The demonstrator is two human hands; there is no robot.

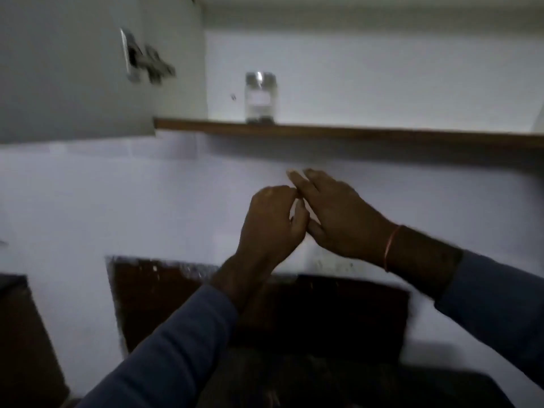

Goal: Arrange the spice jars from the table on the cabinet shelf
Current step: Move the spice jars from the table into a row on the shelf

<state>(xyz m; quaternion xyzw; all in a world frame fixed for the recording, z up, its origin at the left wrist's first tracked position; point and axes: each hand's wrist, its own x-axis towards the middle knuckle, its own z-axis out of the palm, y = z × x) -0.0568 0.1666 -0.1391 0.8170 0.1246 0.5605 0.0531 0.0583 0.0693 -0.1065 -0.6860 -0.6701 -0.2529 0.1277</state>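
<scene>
A clear glass spice jar (260, 98) with a silver lid and a white label stands upright on the cabinet shelf (353, 133), near the shelf's left end. Both hands hang in front of the white wall, well below the shelf and to the right of the jar. My left hand (272, 223) has its fingers curled loosely and holds nothing. My right hand (338, 214) has its fingers stretched out, empty, its fingertips touching those of the left hand. No table and no other jars are in view.
The open cabinet door (73, 69) with a metal hinge (144, 58) hangs at the upper left. A dark brown recess (164, 298) lies low in the wall behind my forearms. The shelf stretches bare to the right of the jar.
</scene>
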